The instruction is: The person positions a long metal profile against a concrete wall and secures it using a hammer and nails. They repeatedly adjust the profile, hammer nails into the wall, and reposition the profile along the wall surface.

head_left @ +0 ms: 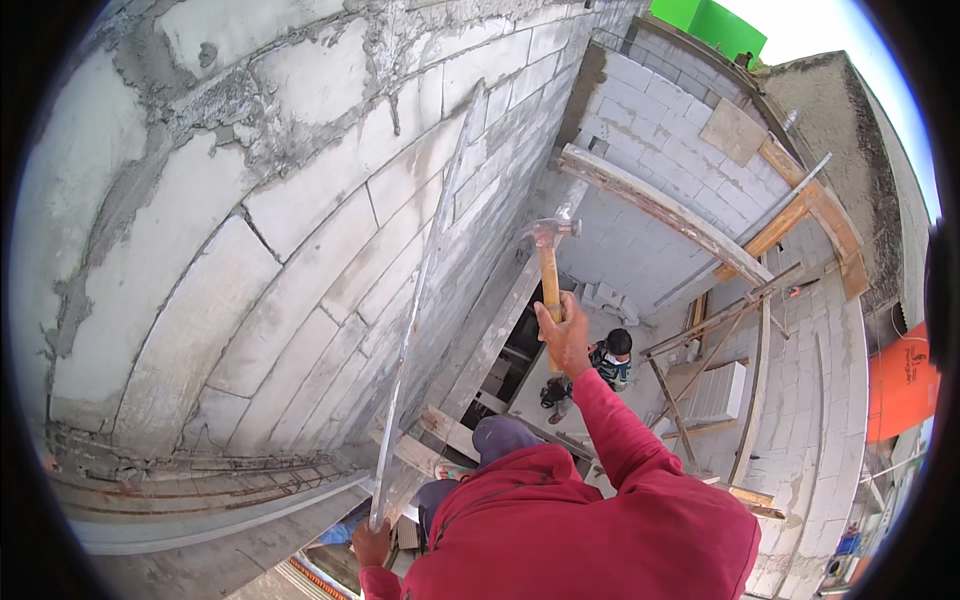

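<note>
My right hand (567, 335) is raised and wrapped round the wooden handle of a claw hammer (549, 262). The hammer's metal head points away from me, above the drop between the walls. Low on the left, my left hand (371, 543) closes round the near end of a long, thin metal bar (412, 330). From there the bar slants up and away along the block wall (330, 235); I cannot tell whether its far end touches the wall.
Far below stands another person (612, 358) in dark patterned clothes. A wooden beam (665, 212) spans the gap, and timber scaffolding (708, 375) stands at the right. Planks (450, 430) lie by my legs. An orange tank (897, 385) is at the far right.
</note>
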Tool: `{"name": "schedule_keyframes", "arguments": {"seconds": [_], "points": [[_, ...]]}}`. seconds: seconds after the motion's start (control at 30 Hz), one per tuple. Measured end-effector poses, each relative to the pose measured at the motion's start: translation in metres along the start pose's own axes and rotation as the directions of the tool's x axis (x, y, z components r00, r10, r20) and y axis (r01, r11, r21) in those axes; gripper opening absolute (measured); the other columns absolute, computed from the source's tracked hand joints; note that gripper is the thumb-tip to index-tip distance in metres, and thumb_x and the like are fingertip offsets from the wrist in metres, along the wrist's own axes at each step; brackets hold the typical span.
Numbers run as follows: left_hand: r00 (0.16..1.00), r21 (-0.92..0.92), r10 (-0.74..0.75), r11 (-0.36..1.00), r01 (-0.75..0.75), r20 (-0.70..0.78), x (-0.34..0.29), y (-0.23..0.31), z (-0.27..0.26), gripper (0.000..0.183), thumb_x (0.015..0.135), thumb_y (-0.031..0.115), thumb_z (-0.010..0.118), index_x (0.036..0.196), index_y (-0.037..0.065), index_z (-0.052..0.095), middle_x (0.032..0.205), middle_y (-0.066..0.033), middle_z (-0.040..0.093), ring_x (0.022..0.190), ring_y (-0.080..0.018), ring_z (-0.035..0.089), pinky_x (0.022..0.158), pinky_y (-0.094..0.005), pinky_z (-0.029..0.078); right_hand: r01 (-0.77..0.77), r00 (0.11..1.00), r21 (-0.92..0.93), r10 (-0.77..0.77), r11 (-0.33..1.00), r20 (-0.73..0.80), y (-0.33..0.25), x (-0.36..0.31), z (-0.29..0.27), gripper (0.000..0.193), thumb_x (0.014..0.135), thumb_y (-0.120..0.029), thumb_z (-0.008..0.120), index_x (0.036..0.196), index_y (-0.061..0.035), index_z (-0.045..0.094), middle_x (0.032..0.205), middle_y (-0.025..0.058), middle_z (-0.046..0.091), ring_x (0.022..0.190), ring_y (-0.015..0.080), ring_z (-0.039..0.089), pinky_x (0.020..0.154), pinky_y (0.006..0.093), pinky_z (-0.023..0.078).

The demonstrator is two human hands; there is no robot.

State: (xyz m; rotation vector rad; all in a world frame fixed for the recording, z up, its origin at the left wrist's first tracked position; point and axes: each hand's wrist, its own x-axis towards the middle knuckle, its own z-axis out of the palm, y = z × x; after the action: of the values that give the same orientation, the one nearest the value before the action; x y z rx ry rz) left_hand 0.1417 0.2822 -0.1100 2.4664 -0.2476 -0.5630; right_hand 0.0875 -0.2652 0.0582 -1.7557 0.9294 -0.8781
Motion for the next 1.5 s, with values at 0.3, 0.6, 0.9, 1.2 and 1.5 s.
{"name": "schedule_keyframes", "arguments": {"seconds": [0.3,0.6,0.9,1.2,1.5], "points": [[0.998,0.020,-0.005,1.000,0.003,0.069,0.032,0.013,0.007,0.037,0.081,0.035,0.079,0.079,-0.001,0.068,0.069,-0.0195,0.066,0.063,-0.0345,0.065,0.062,-0.0437,0.049,0.123,0.984,0.068,-0.113,0.990,-0.136,0.007,0.025,0.028,0.027,0.098,-0.021,0.063,0.110,0.0005,0.051,0.073,0.0079,0.059,0.059,0.0153,0.059,0.058,0.0317,0.048],[0.998,0.076,-0.065,0.995,0.066,-0.016,0.108,-0.014,0.064,0.042,0.074,0.041,0.080,0.078,0.000,0.070,0.069,-0.0202,0.067,0.067,-0.0382,0.068,0.063,-0.0460,0.051,0.271,0.945,-0.033,-0.272,0.962,-0.182,0.056,0.172,0.083,0.029,0.103,-0.030,0.055,0.109,-0.0022,0.051,0.077,0.0093,0.055,0.065,0.0167,0.054,0.061,0.0337,0.046],[0.957,0.179,-0.185,0.973,0.147,0.221,0.084,-0.017,0.053,0.047,0.083,0.040,0.077,0.108,0.001,0.067,0.091,-0.0185,0.071,0.085,-0.0284,0.069,0.077,-0.0389,0.053,0.247,0.933,-0.087,-0.261,0.965,-0.247,0.035,0.350,0.121,0.034,0.103,-0.033,0.051,0.111,0.0000,0.052,0.086,0.0209,0.061,0.081,0.0364,0.063,0.076,0.0443,0.048],[0.963,0.183,-0.183,0.972,0.147,0.197,0.105,0.027,0.045,0.051,0.085,0.040,0.077,0.117,0.001,0.067,0.096,-0.0178,0.072,0.090,-0.0245,0.069,0.081,-0.0365,0.054,0.246,0.937,-0.084,-0.259,0.966,-0.236,0.054,0.489,0.146,0.039,0.103,-0.038,0.050,0.115,-0.0007,0.055,0.093,0.0250,0.063,0.091,0.0441,0.063,0.081,0.0476,0.047],[0.993,0.267,-0.091,0.961,0.068,0.078,0.225,0.127,0.071,0.049,0.083,0.039,0.078,0.111,0.001,0.068,0.092,-0.0184,0.071,0.087,-0.0266,0.069,0.078,-0.0380,0.053,0.276,0.924,-0.113,-0.295,0.955,-0.241,0.060,0.592,0.130,0.041,0.101,-0.038,0.052,0.122,-0.0025,0.057,0.090,0.0284,0.067,0.090,0.0500,0.065,0.077,0.0517,0.050]]}}
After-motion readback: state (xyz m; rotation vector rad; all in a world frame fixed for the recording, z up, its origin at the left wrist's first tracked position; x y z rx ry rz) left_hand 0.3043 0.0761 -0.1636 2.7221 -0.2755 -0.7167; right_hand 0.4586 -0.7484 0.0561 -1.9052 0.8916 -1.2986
